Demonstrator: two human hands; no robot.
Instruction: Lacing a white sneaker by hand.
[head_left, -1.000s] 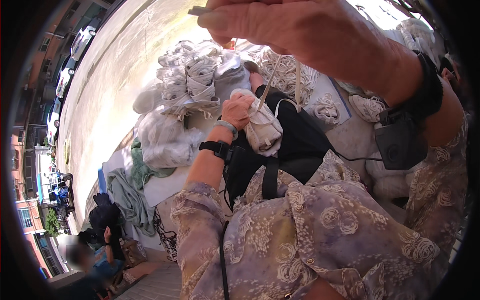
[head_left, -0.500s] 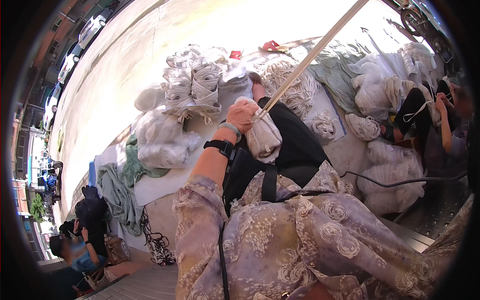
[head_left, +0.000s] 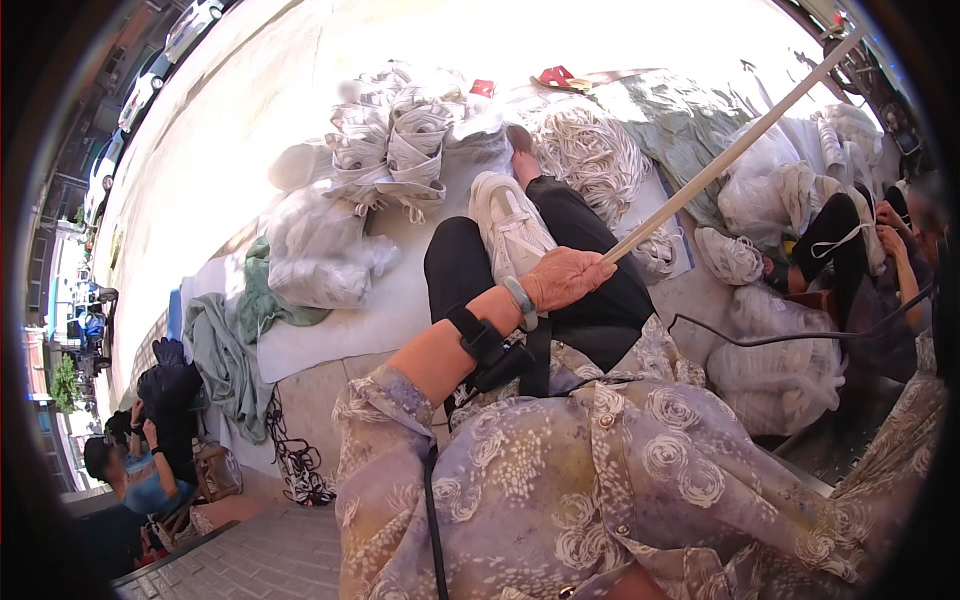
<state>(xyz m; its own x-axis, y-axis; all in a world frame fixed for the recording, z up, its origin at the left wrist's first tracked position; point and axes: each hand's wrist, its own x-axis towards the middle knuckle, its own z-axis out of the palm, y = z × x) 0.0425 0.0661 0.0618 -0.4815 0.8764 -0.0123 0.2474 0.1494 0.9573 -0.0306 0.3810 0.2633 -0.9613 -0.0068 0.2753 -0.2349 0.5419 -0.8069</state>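
At the near end of the white sneaker [head_left: 510,225], on the lap [head_left: 610,325]: left hand [head_left: 565,280], closed on a pale lace [head_left: 735,148] stretched taut; right hand out of view, grip untellable. Lacing appears unfinished: no bow visible.

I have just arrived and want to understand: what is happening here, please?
A person's left hand grips the end of a pale lace, which stretches straight toward the upper right. The right hand is out of view. A white shoe lies over black trousers, its near end partly hidden by the left hand. A heap of pale cords lies farther ahead.
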